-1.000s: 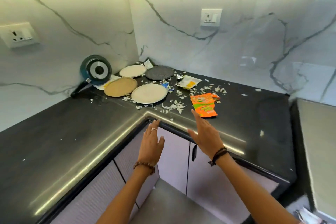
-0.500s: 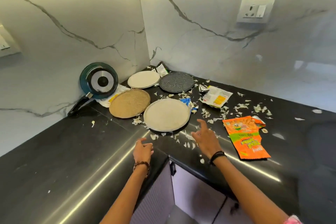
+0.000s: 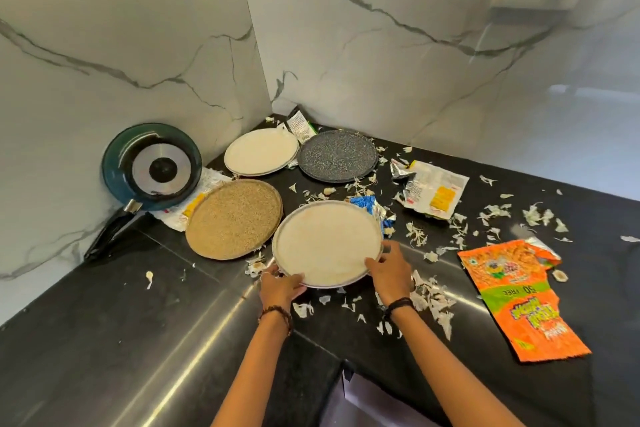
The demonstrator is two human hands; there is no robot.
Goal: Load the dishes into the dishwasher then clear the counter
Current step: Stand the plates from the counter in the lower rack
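Head view: left hand [image 3: 280,288] and right hand [image 3: 389,269] grasp the near rim of the cream plate [image 3: 327,243], fingers curled over its edge, on the black counter [image 3: 104,322]. Left of this plate lies a tan plate [image 3: 234,218]; behind it, a white plate [image 3: 260,152] and a speckled grey plate [image 3: 337,156]; far left, a pan [image 3: 152,168] leans against the wall. Right of it, an orange wrapper [image 3: 519,298] among paper scraps [image 3: 431,295].

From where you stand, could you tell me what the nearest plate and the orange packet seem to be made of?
The nearest plate, gripped by both hands, looks like matte speckled cream ceramic or melamine; its thin rim glints grey. The orange packet looks like printed plastic foil: glossy, crinkled, silvery at the torn edge.
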